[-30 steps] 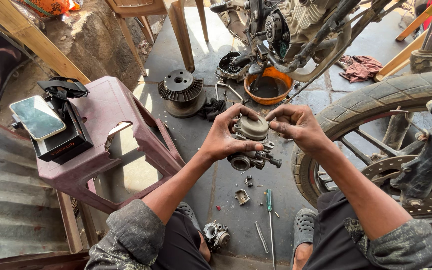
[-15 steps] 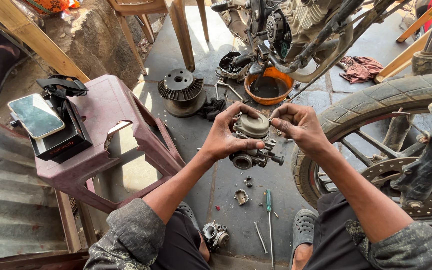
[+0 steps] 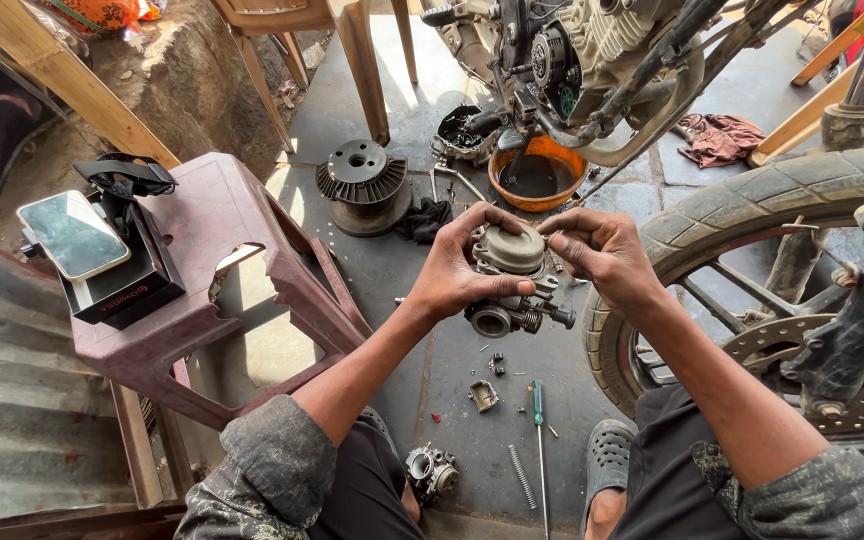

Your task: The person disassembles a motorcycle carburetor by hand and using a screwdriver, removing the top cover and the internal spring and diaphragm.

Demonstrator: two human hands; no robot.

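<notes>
- Left hand [image 3: 457, 270] wraps the grey metal carburettor [image 3: 512, 275] at frame centre, grip pressed around its body.
- Right hand [image 3: 602, 255] pinches the carburettor's round top cap.
- A green-handled screwdriver [image 3: 539, 440] lies on the floor below.

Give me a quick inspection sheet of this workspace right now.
Surface: grey stone floor, stained, sunlit in patches.
Job's things: metal carburettor held up between both hands.
Clutter: screwdriver, spring, small metal parts, second carburettor body, finned round part, orange oil pan, rag.
Grippers: left hand grips the carburettor's side; right hand fingers at its top cap.
Cables: nothing seen.
Surroundings: maroon plastic stool bearing a phone on a black box; motorcycle wheel; engine.
</notes>
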